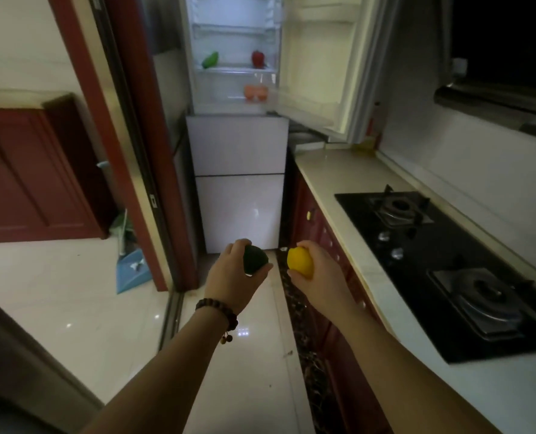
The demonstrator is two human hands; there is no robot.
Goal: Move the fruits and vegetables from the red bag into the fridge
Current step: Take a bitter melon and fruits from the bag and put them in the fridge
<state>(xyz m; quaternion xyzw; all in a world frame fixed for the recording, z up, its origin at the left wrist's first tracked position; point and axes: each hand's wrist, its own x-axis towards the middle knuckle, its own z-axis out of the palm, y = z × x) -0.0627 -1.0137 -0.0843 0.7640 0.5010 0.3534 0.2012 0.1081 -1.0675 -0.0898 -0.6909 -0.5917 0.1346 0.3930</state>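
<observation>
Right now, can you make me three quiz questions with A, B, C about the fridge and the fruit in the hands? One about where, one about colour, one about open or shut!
1. Where is the red pepper?
A. on a fridge shelf
B. on the stove
C. on the floor

2. What colour is the fruit in the right hand?
A. purple
B. yellow
C. white

3. How is the upper fridge door?
A. shut
B. missing
C. swung open

Answers: 1 A, it sits on the lit shelf, right of the green vegetable. 2 B, the lemon is bright yellow, while the left hand holds a dark green fruit. 3 C, the door stands open to the right, showing the shelves.
</observation>
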